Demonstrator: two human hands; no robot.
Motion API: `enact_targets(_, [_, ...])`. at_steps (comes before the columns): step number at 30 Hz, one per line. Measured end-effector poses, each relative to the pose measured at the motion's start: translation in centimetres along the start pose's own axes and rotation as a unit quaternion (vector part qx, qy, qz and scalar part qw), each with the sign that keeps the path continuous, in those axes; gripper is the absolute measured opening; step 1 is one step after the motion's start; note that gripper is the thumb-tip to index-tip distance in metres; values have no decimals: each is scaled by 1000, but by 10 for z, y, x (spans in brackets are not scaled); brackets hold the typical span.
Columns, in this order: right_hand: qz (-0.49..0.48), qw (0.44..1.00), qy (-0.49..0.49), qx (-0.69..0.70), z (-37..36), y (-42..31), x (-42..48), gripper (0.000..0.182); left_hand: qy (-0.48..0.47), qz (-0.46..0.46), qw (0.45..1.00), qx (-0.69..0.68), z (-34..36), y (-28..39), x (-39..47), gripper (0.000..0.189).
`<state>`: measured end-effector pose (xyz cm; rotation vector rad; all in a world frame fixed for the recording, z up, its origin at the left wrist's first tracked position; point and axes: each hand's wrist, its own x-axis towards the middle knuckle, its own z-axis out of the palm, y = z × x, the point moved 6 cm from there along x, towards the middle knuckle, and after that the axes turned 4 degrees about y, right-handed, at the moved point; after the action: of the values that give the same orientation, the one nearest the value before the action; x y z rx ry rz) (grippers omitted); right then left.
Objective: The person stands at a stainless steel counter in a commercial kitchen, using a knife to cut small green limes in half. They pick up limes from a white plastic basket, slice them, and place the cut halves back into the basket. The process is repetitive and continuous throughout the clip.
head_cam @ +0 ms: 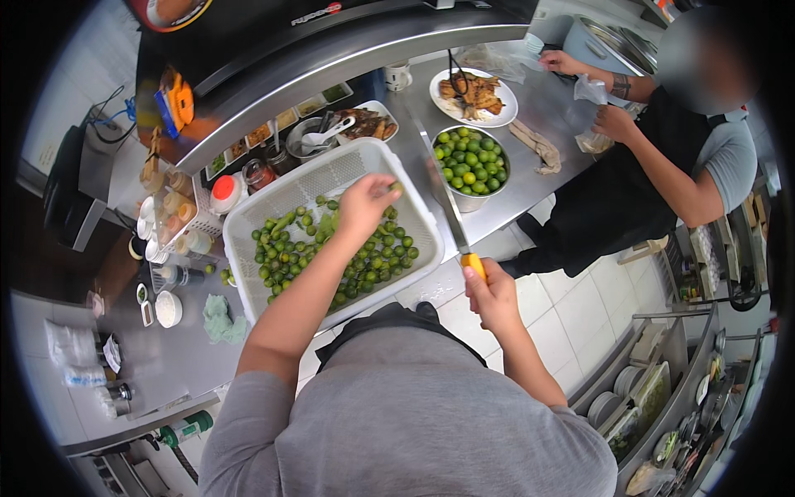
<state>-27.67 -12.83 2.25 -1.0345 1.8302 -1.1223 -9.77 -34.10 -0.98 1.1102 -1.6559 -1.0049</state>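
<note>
Over the white perforated plastic basket (233, 243) my left hand (366, 202) pinches one small green citrus fruit (396, 186) between thumb and fingertips. Many more loose green citrus fruits (292, 256) lie in the basket, some beside leaves partly hidden by my forearm. My right hand (495, 295) grips the yellow handle of a long-bladed knife (456, 223). Its blade points away from me, passing between the basket and a round metal container (470, 202). That container is heaped with green citrus fruits (470, 160), a few of them yellowish.
A co-worker (633, 161) at the right handles plastic bags. A plate of cooked meat (474, 96) and a beige cloth (535, 146) sit on the steel counter (415, 138). Squeeze bottles (177, 208), a white bowl (168, 309) and a green cloth (222, 320) stand left.
</note>
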Motion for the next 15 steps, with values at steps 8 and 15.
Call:
enact_targets(8, [50,992,99,67,-49,23,-10,35,-77,187,942,269,113,46,77,35])
enact_targets(15, [65,993,68,70,-38,24,-15,29,15,178,978,107,51,46,41,50])
